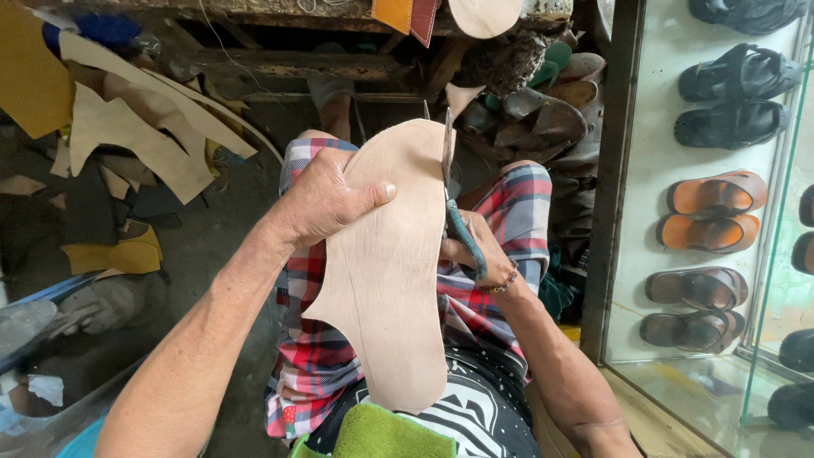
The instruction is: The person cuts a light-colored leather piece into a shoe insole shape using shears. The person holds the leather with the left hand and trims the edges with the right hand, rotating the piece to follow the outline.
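My left hand (326, 199) grips the upper left edge of a tan leather sole-shaped piece (386, 280), thumb across its face. The piece stands over my lap, above red plaid shorts. My right hand (475, 250) is mostly hidden behind the piece's right edge and holds scissors (449, 191) with teal handles. The blades point up along the right edge of the leather near its top.
Leather scraps (136, 127) in tan and yellow lie on the dark floor at left. A pile of worn sandals (534, 110) sits ahead. A glass display case (721, 212) with sandals on shelves stands at right. A green cloth (381, 432) lies at my waist.
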